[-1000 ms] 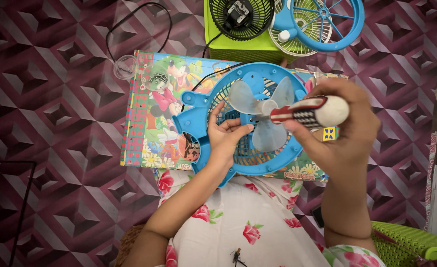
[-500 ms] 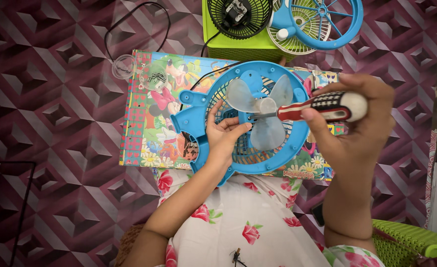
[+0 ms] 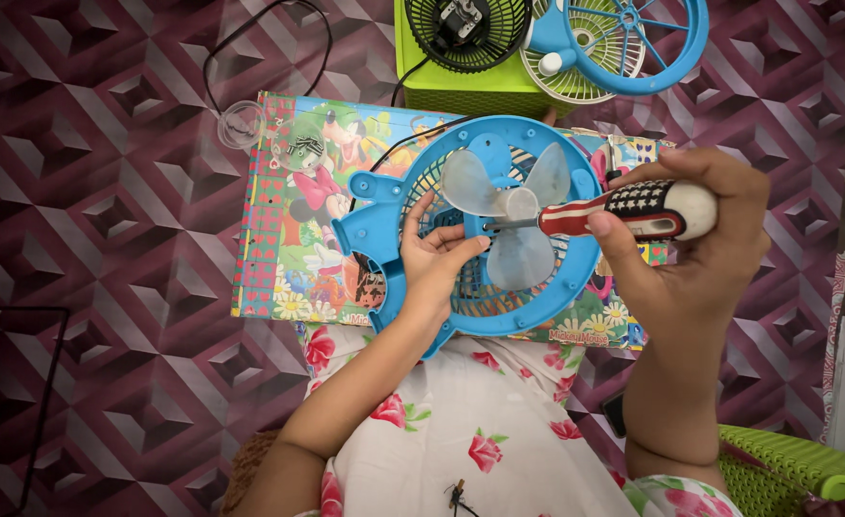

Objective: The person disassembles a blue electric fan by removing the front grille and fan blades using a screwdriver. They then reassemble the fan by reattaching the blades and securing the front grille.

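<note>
A small blue fan with clear blades lies face up on a colourful cartoon board. My left hand rests on the fan's grille, fingers touching its left side beside the blades. My right hand grips a screwdriver with a red, patterned handle and white end. Its metal tip points left at the blade hub.
A lime green box at the top carries a black fan cage, a white grille and a blue fan ring. A black cable loops at upper left near a clear round cap. Green basket at lower right.
My right hand has swung the screwdriver from tilted to nearly level and shifted it rightward, its tip still at the hub. My left hand stays on the grille.
</note>
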